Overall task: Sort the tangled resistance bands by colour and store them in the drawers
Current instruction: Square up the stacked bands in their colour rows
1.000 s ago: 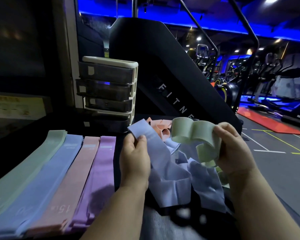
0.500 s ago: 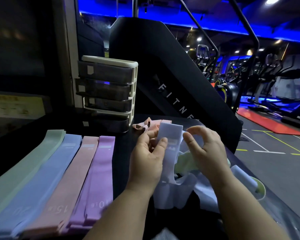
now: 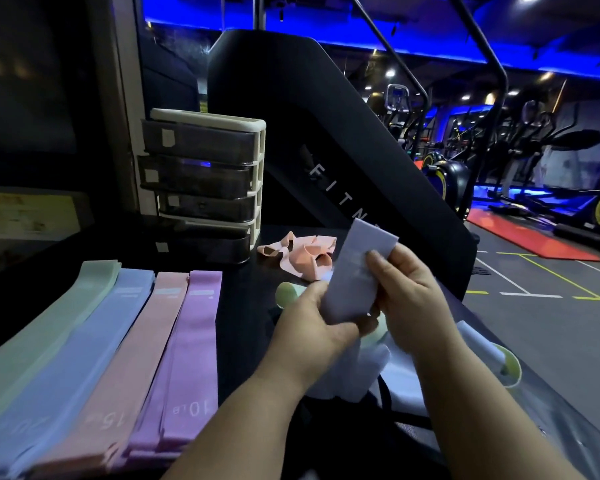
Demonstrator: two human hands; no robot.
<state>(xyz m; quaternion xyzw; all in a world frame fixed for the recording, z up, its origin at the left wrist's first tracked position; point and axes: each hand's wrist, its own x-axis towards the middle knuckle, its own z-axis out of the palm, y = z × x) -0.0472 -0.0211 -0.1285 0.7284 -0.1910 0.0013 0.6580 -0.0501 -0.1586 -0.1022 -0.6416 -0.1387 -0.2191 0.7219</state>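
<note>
Pale blue band (image 3: pixel 352 271) stands folded flat, pinched between both hands (image 3: pixel 357 306).

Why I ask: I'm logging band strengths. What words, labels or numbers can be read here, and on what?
"10 LB": near end of the purple band.
"15": pink band; unit after it blurred.
"FITN": black machine panel; rest hidden behind the held blue band.
Unreadable: flat blue band's number, far-end band labels, yellow sign, drawer stickers.

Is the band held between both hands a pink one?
No, the band gripped by the left hand and right hand is pale blue; the pink tangle lies behind it.
</note>
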